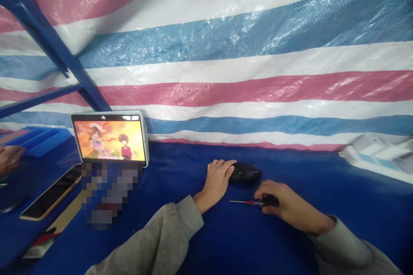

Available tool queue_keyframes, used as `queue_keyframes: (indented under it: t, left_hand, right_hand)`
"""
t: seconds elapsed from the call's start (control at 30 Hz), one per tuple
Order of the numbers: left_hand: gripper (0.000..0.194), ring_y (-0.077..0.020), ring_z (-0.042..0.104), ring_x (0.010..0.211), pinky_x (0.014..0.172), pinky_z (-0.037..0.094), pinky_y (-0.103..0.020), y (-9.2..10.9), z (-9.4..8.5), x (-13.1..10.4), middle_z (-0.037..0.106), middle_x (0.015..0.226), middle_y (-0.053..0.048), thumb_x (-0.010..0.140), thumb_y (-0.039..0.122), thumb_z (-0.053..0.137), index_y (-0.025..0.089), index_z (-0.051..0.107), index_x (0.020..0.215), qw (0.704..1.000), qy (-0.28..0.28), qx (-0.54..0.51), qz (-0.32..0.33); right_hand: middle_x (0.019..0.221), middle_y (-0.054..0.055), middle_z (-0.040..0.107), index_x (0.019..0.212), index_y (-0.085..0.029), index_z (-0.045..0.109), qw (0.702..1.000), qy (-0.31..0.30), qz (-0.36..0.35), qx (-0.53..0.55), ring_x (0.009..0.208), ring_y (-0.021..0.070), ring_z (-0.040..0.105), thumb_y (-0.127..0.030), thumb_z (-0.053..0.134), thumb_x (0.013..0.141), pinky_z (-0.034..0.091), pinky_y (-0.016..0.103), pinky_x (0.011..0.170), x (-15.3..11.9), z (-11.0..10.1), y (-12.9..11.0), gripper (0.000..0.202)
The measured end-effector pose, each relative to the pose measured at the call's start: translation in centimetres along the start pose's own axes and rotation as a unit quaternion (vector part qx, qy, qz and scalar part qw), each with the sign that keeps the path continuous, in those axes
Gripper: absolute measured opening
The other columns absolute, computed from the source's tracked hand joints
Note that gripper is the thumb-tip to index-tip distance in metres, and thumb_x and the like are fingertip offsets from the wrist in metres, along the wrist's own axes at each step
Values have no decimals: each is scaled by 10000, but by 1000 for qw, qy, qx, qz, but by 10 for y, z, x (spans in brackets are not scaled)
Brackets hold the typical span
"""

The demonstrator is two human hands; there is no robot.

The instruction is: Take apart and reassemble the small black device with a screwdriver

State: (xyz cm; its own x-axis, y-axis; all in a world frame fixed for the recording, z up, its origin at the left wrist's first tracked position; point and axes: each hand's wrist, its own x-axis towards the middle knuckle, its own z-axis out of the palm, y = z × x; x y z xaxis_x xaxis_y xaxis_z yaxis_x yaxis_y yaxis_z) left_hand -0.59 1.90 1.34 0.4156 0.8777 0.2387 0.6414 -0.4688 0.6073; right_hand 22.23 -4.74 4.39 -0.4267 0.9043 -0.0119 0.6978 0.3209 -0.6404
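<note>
A dark, oval computer mouse (245, 173) lies on the blue tabletop (258, 240) in front of me. My left hand (217, 181) is closed on the mouse's left end, one finger reaching over its edge. Just right of and nearer than the mouse, my right hand (280, 200) grips a screwdriver (250, 202) by its dark handle. The screwdriver's thin metal shaft points left, with a red part near the handle, and its tip is apart from the mouse.
At the left a tablet (109, 139) stands upright, playing a cartoon. A phone (51, 193) lies near it, beside a pixelated patch. Another person's hand (9, 160) shows by a blue tray (48, 139). White packaging (380, 154) sits far right. Striped sheeting (245, 64) hangs behind.
</note>
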Motion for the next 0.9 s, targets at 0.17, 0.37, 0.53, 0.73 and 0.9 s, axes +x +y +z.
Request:
queue_keyframes:
  t: [0.17, 0.37, 0.53, 0.73, 0.9]
  left_hand:
    - [368, -203, 532, 1041, 953, 388, -382, -1, 2, 0, 639, 1076, -16, 1079, 361, 325, 326, 558, 1362, 999, -22, 28, 0]
    - [359, -198, 533, 1039, 935, 382, -377, -5, 4, 1, 636, 1056, -10, 1072, 374, 363, 350, 546, 1380, 999, -31, 20, 25]
    - [338, -197, 546, 1031, 940, 391, -381, -6, 5, 1, 649, 1060, -10, 1064, 343, 403, 350, 568, 1359, 999, -25, 13, 43]
    - [266, -202, 571, 1112, 1023, 387, -405, 0, -1, -2, 684, 1162, -6, 1015, 264, 518, 281, 637, 1253, 998, -3, -42, 56]
    - [188, -225, 592, 1101, 1015, 409, -437, 0, -1, -3, 712, 1109, -27, 953, 225, 622, 241, 702, 1122, 995, 23, -44, 90]
  right_hand:
    - [856, 37, 689, 936, -239, 687, 990, 133, -35, -31, 800, 177, 660, -373, 609, 901, 548, 311, 765, 0, 3, 7, 159]
    - [1402, 115, 562, 1429, -267, 471, 959, 256, -17, -119, 1291, 294, 542, -542, 581, 890, 484, 467, 1054, 9, 19, 26, 615]
    - [1292, 93, 658, 1314, -280, 589, 966, 226, -3, -123, 1182, 279, 631, -578, 532, 906, 527, 462, 1004, 12, 26, 35, 509]
    - [1229, 87, 690, 1255, -271, 623, 972, 204, 22, -114, 1105, 273, 673, -579, 573, 882, 549, 453, 953, 10, 18, 28, 487]
    - [1218, 96, 692, 1228, -261, 634, 978, 189, 32, -84, 1096, 281, 670, -576, 587, 874, 533, 475, 959, 10, 15, 27, 476]
